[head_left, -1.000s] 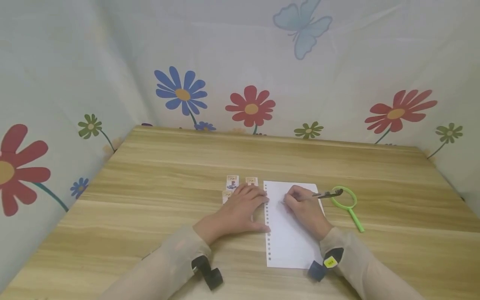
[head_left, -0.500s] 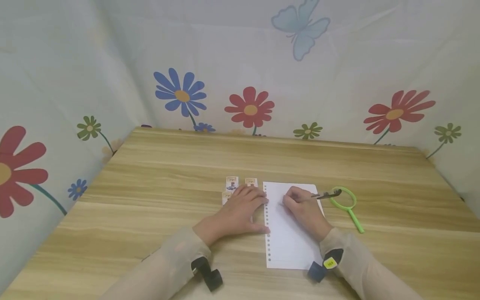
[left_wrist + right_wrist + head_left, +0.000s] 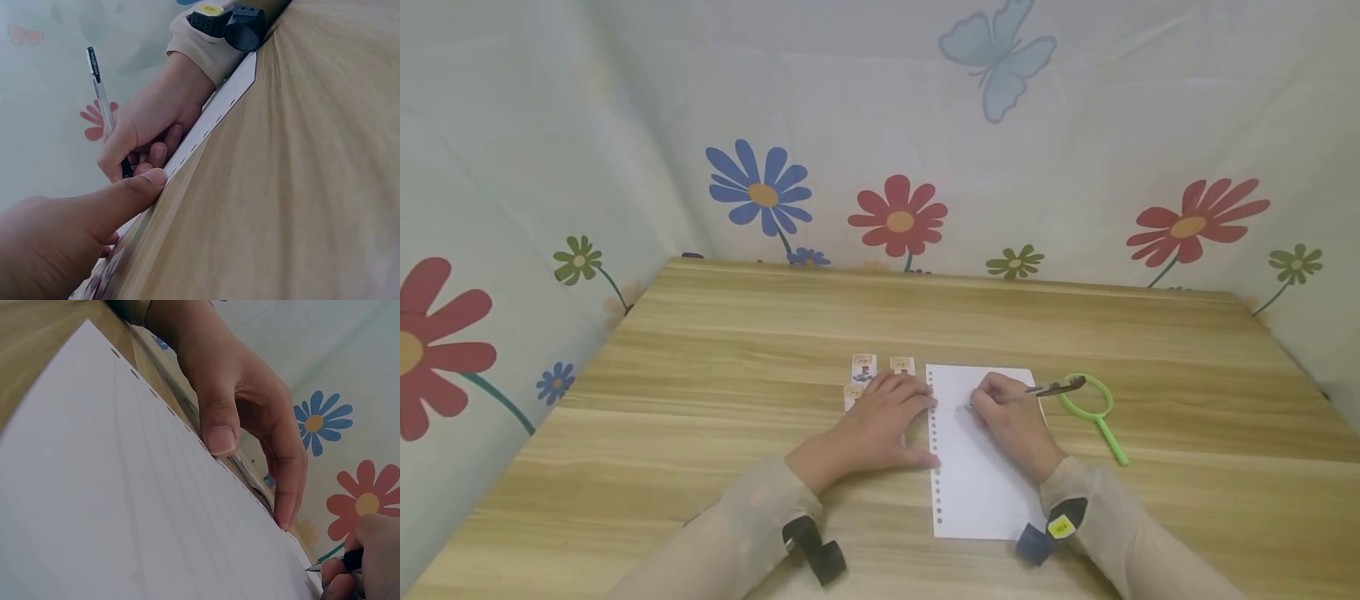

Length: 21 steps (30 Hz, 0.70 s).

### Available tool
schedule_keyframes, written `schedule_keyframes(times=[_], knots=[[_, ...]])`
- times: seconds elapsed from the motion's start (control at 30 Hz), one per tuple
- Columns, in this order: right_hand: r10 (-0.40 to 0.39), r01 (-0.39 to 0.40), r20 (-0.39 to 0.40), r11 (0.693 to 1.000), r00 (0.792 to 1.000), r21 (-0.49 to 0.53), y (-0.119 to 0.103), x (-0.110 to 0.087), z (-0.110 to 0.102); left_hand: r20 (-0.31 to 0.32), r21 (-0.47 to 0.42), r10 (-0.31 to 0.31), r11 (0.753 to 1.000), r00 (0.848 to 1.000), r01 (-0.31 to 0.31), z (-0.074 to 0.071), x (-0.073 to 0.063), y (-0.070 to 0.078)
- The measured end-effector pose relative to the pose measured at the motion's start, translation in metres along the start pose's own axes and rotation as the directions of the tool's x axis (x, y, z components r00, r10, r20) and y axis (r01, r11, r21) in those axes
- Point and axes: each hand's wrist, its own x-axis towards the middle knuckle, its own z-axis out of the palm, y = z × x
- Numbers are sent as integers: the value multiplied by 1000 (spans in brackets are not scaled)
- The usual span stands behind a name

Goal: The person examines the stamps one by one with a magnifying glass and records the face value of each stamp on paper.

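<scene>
A pen (image 3: 1057, 387) is pinched in my right hand (image 3: 1011, 425), its tip down at the upper part of a white ruled sheet (image 3: 977, 500) with punched holes along its left side. In the right wrist view the pen's metal tip pokes out beyond the black grip (image 3: 353, 559), right at the paper. My left hand (image 3: 876, 429) rests at the holed edge, thumb and fingertips on the paper's margin and the fingers spread and lightly bent. Small printed cards (image 3: 864, 367) lie under and beyond that hand, partly hidden by it.
A green magnifying glass (image 3: 1111, 438) lies just right of the sheet, and the pen's upper end overlaps its ring in the head view. The wooden table (image 3: 737, 333) runs back to a flower-printed curtain (image 3: 820, 100).
The right hand and pen have shifted very slightly to the right, and the pen's slant has altered a little. The left hand stays in place on the sheet's edge.
</scene>
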Motion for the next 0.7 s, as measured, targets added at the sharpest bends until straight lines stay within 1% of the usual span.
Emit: schedule_keyframes(times=[0.2, 0.33, 0.43, 0.7], knots=[[-4, 4, 13, 1000, 1000, -3, 1, 0, 0, -1, -4, 0, 1000, 1000, 0, 0, 0, 0], [-4, 4, -1, 1000, 1000, 5, 1, 0, 0, -3, -13, -3, 1000, 1000, 3, 0, 0, -1], [6, -6, -15, 1000, 1000, 6, 0, 0, -1, -1, -15, -2, 1000, 1000, 2, 1, 0, -1], [33, -33, -12, 999, 999, -8, 0, -1, -1, -3, -9, 2, 1000, 1000, -2, 2, 0, -1]])
